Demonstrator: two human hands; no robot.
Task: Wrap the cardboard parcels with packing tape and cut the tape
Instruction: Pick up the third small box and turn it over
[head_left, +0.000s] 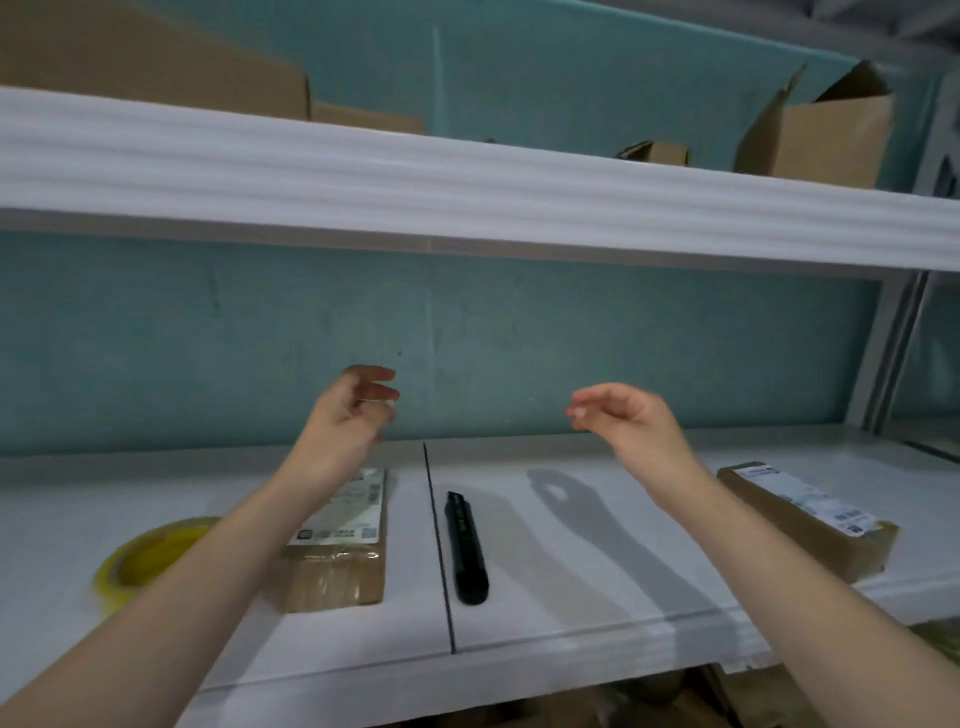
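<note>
Both hands hover in the air above a white shelf (571, 613), holding nothing. My left hand (350, 415) has loosely curled, parted fingers above a flat cardboard parcel (343, 561) with a white label; my forearm hides part of that parcel. My right hand (623, 421) is raised with relaxed, parted fingers. A black utility knife (467, 551) lies on the shelf between the two arms. A yellow roll of packing tape (140, 558) lies at the left, partly behind my left forearm. A second labelled cardboard parcel (810, 519) rests at the right.
An upper white shelf (467, 192) spans the view overhead and carries several open cardboard boxes (826, 130). A teal wall (519, 343) backs the shelf. A metal upright (888, 353) stands at the right. More cardboard shows below the shelf's front edge.
</note>
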